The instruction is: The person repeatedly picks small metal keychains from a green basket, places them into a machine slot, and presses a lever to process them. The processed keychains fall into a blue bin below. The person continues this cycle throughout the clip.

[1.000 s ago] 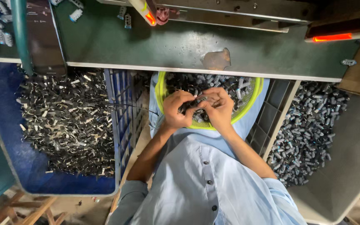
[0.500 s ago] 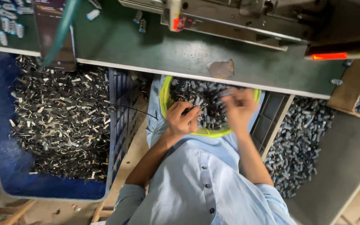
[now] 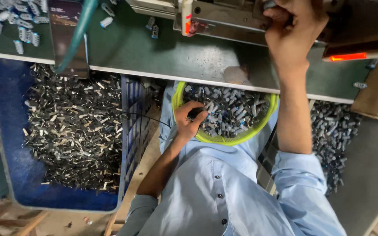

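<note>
Small metal parts (image 3: 232, 114) fill round yellow basket (image 3: 268, 114); hands apart, both gripping pieces.

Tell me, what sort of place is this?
Probably a small factory assembly bench: a blue plastic crate heaped with small metal clips, a yellow-green round basket of small grey parts, and a metal bench machine that the right hand reaches.

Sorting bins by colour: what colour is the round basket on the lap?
Yellow-green round plastic basket, clearest in the head view.
</note>
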